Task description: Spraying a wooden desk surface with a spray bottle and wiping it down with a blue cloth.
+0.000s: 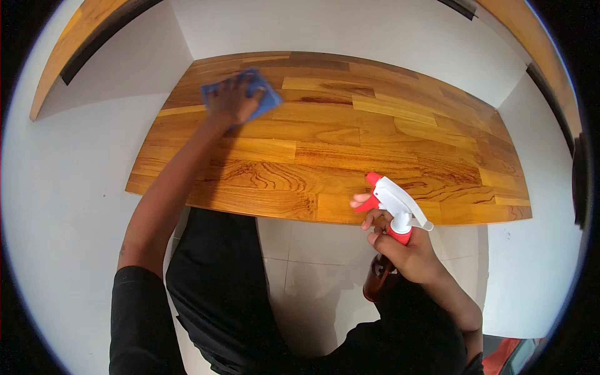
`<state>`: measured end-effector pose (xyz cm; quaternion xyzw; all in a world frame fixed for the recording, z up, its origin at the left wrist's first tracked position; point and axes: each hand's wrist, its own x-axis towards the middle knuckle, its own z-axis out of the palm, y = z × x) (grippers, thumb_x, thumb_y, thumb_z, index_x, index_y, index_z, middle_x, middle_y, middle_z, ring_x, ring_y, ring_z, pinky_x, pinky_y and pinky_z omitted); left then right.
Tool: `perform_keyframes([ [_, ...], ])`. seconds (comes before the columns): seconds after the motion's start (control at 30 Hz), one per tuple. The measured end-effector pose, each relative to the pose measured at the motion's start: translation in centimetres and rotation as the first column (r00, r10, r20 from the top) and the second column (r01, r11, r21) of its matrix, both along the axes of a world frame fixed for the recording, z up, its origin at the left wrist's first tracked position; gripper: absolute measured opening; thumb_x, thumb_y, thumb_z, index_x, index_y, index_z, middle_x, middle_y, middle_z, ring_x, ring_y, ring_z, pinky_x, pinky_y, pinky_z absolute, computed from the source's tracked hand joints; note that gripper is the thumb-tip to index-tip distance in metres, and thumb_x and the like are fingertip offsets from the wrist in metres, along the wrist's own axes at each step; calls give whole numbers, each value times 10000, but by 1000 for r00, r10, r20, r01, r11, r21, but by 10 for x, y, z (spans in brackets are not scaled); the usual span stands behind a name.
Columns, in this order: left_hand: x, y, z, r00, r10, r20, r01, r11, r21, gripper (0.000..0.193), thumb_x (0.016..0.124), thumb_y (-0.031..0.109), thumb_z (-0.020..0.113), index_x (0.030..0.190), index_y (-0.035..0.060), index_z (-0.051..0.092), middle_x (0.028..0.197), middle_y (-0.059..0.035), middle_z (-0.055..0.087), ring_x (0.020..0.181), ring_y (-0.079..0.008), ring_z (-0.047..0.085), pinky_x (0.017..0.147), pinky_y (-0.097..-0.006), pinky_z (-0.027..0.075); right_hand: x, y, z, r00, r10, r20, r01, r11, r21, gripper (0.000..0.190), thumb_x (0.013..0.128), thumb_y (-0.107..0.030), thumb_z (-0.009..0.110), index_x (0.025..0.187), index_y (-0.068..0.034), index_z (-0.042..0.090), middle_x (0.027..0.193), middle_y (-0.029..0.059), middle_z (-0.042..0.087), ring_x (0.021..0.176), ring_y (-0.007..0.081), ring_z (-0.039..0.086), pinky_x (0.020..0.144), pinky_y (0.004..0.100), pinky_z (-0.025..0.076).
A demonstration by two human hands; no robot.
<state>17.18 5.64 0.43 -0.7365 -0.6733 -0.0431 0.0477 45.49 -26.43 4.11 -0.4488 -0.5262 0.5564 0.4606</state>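
Observation:
My left hand (233, 102) presses a blue cloth (266, 97) flat against the wooden tabletop (328, 136), towards its far left corner. The hand and cloth are slightly blurred. On the other side, my right hand (403, 251) grips the neck of a brown spray bottle (378, 280) in front of the table's near edge. The bottle's white and red trigger head (398, 197) points up and to the left. Some fingers lie near the red trigger, and the palm hides part of the bottle.
White walls (328, 28) enclose the tabletop at the back and both sides. Curved wooden edges (70, 51) show at the upper left and upper right. Pale floor tiles (304, 276) lie below. A red and grey item (504, 356) is partly visible at the lower right.

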Motion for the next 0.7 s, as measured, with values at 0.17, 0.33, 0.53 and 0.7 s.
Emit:
perform_keyframes([
  [0.17,13,15,-15,755,-619,217,635,772,-5,716,1020,672,365,1632,308,289,1709,-51,244,1570,-302,230,1244,-618,171,8,-8,-1,990,49,132,-37,996,-87,593,894,88,602,1468,0,483,1319,38,634,960,68,537,837,251,496],
  [0.33,-63,124,-36,962,-246,-118,255,965,69,757,1008,726,289,1641,312,248,1706,-56,244,1562,-338,232,1233,-661,185,2,-6,6,990,110,86,-89,973,-215,591,867,95,605,1443,-8,517,1288,50,656,989,89,552,842,272,505],
  [0.53,28,81,-49,857,-514,-37,514,848,131,745,1006,742,272,1640,355,227,1708,-29,235,1569,-361,197,1251,-648,155,25,-5,-6,961,104,257,-92,994,-57,644,816,90,631,1441,-27,530,1238,75,657,1007,152,587,868,300,509],
  [0.7,-55,143,-30,858,-513,18,509,855,101,723,1016,728,267,1631,349,264,1711,-25,227,1569,-364,198,1262,-629,138,17,-5,7,951,191,244,-183,982,-55,604,816,88,636,1402,-40,565,1111,56,636,939,131,608,835,279,513],
])
